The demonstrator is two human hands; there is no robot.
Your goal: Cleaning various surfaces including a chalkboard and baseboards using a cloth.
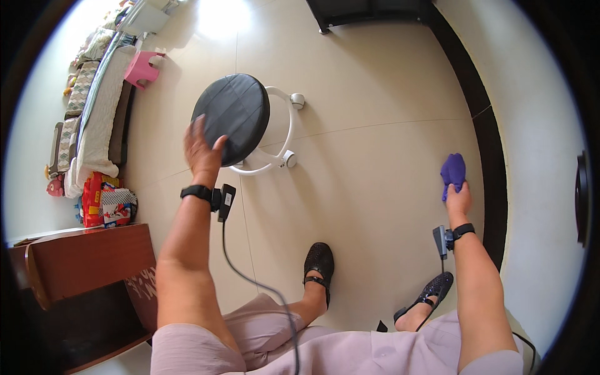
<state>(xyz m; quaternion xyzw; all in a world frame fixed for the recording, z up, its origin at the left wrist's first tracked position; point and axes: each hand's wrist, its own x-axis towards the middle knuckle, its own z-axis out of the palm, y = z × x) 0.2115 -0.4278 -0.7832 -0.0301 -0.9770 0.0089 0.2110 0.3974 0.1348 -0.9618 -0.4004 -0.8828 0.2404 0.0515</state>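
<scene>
A round stool seat (232, 119) in black quilted leather-like material stands ahead of me on a white ring base (291, 126) with casters. My left hand (204, 152), slightly blurred, is over the near left edge of the seat, thumb and fingers apart. Whether it presses on the seat or hovers above it is unclear. Out to the right, a bunched purple cloth (453, 171) is gripped in my right hand (458, 199), above the floor by the wall. Each wrist wears a strap with a small cabled device.
Beige floor tiles (365, 187) run between a dark baseboard (490, 140) and a cushioned sofa (105, 112). A pink plastic stool (143, 69) stands beside the sofa. Red packages (96, 199) and a reddish-brown wooden cabinet (93, 262) are at left. Black furniture (370, 11) stands at the far end.
</scene>
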